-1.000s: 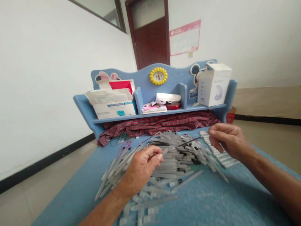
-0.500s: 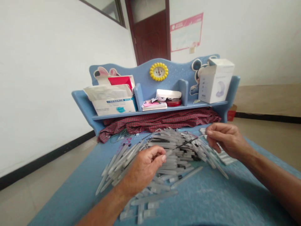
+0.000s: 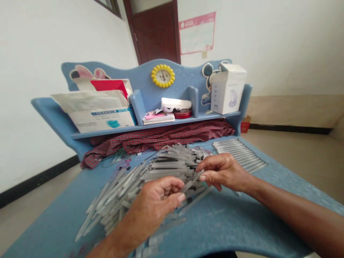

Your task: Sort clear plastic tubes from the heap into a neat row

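Over the pile, my left hand [image 3: 161, 197] is closed round the near end of a frosted pen barrel [image 3: 189, 184], which slants up to the right. My right hand [image 3: 224, 172] is closed in a pinch at the barrel's far end, on the thin pen refill; how much of the refill lies inside the barrel is hard to make out. Under and behind both hands spreads a heap of frosted pen barrels [image 3: 169, 165], some with black parts. To the right of the heap lies a neat row of slim clear pens [image 3: 239, 152] with dark ends.
The blue table [image 3: 215, 222] has a shelf at its back carrying a mask box [image 3: 104, 118], a red tin [image 3: 183, 114] and a white carton [image 3: 228, 89]. A checked cloth [image 3: 150, 136] lies bunched under the shelf. Small clear pieces [image 3: 150, 243] lie at the front.
My right hand has come in towards my left hand. The dark refill stretched between them no longer shows; the barrel spans the gap. My view has turned right, uncovering the pen row.
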Available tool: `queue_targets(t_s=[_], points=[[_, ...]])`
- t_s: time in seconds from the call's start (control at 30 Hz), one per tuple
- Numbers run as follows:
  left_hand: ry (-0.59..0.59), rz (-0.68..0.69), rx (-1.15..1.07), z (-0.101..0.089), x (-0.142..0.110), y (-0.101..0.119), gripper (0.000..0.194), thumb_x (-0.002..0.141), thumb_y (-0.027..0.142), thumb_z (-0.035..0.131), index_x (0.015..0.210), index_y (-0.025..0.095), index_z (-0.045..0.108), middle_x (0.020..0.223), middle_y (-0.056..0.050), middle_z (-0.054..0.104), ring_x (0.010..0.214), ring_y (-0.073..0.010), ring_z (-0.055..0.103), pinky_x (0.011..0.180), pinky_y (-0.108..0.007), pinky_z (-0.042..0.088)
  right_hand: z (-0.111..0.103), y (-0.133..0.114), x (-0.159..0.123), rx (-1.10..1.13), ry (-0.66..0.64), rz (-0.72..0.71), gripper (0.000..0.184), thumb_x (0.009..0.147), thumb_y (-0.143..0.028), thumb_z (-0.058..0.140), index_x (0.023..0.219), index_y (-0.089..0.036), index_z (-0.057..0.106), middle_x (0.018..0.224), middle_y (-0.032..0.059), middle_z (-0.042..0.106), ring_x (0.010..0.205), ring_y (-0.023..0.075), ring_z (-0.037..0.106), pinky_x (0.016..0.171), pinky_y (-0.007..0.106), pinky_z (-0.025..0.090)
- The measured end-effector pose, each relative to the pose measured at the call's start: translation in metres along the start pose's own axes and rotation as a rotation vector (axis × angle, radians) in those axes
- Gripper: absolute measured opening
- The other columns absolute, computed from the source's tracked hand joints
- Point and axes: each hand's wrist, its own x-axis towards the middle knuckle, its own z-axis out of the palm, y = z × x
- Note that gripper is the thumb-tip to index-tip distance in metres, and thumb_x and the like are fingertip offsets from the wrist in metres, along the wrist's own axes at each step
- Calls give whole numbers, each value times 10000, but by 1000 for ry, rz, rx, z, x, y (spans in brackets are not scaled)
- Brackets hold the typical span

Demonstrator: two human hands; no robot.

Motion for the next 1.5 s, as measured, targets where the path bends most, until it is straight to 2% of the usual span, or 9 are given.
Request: queue_targets(t_s=[0.13, 0.33, 0.43, 0.7, 0.93, 1.13, 1.33, 1.43, 1.5], points=[[13, 8, -242, 3, -1, 1, 160, 732, 264, 655, 858, 167, 646, 703, 5, 653, 634, -122, 581, 570, -217, 463, -14, -1, 1, -114, -8, 26, 316, 735, -424, 667, 866, -136, 666, 497, -47, 517, 339, 48, 408, 317, 161, 301], [39, 60, -481, 0, -2, 7, 100, 762, 211, 647, 852, 169, 638, 748, 4, 685, 615, -102, 584, 570, -203, 475, -45, 0, 8, -765, -102, -43, 131, 783, -189, 571, 717, -145, 676, 581, -24, 565, 532, 79, 498, 507, 189, 350], [19, 68, -496, 0, -2, 7, 91, 769, 195, 640, 854, 165, 643, 747, 1, 687, 620, -102, 587, 564, -195, 471, -43, 0, 8, -925, -181, -41, 139, 784, -159, 555, 739, -163, 687, 598, -26, 576, 546, 81, 488, 531, 194, 336], [47, 17, -490, 1, -1, 5, 141, 727, 206, 676, 849, 146, 636, 720, -14, 695, 599, -116, 596, 546, -209, 479, -26, 9, 7, -1176, -132, -54, 136, 810, -232, 573, 893, -201, 676, 641, -3, 613, 565, 104, 505, 545, 216, 292], [62, 15, -502, -1, -2, 2, 144, 721, 199, 680, 846, 142, 635, 723, -20, 695, 594, -114, 595, 539, -209, 476, -31, 1, 4, -1210, -192, 6, 120, 795, -194, 558, 727, -187, 656, 601, -12, 590, 543, 88, 476, 531, 215, 264], [58, -12, -479, 0, -1, -1, 157, 733, 195, 671, 875, 144, 626, 743, -25, 695, 626, -125, 601, 560, -226, 482, -24, 2, 4, -1298, -306, 19, 129, 796, -209, 548, 771, -190, 673, 655, 20, 635, 575, 113, 508, 523, 231, 247], [42, -41, -440, 2, -2, 6, 162, 733, 197, 667, 871, 133, 612, 728, -23, 676, 632, -126, 588, 578, -239, 477, -17, 7, 4, -1344, -281, 11, 133, 785, -191, 542, 763, -169, 672, 628, 35, 622, 545, 117, 475, 503, 251, 203], [40, -33, -430, 1, -2, 6, 161, 735, 199, 664, 870, 128, 611, 730, -28, 671, 636, -128, 587, 583, -244, 474, -19, 6, 4, -1201, -233, -26, 123, 753, -131, 534, 724, -153, 651, 579, 5, 570, 519, 93, 437, 493, 234, 226], [39, -22, -427, 1, -2, 4, 164, 734, 203, 664, 869, 125, 611, 735, -34, 671, 629, -128, 586, 581, -246, 471, -23, 6, 4, -933, -192, -6, 106, 751, -125, 524, 730, -145, 626, 536, -29, 519, 476, 69, 410, 463, 205, 252]])
